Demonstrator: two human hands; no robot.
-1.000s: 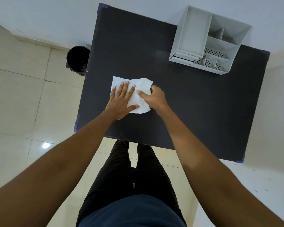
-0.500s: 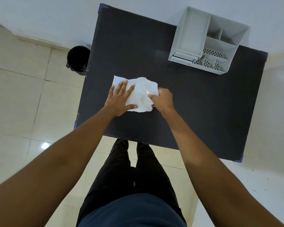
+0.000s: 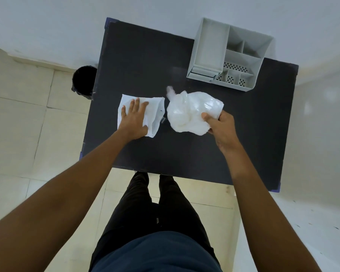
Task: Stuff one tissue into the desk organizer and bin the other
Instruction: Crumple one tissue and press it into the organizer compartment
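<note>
Two white tissues are on the dark table (image 3: 185, 154). A flat tissue (image 3: 155, 110) lies left of centre, and my left hand (image 3: 134, 120) presses flat on it with fingers spread. A crumpled tissue (image 3: 186, 110) is lifted just to its right, blurred by motion, pinched at its right edge by my right hand (image 3: 222, 130). The grey desk organizer (image 3: 230, 55), with several open compartments, stands at the table's far right corner. A black bin (image 3: 83, 79) stands on the floor by the table's far left edge.
A white wall runs behind the table. Pale floor tiles lie to the left and right. My legs stand at the table's near edge.
My right hand has pulled the top tissue off to the right and lifted it, so the two tissues are now apart. My left hand stayed pressing on the lower tissue.
</note>
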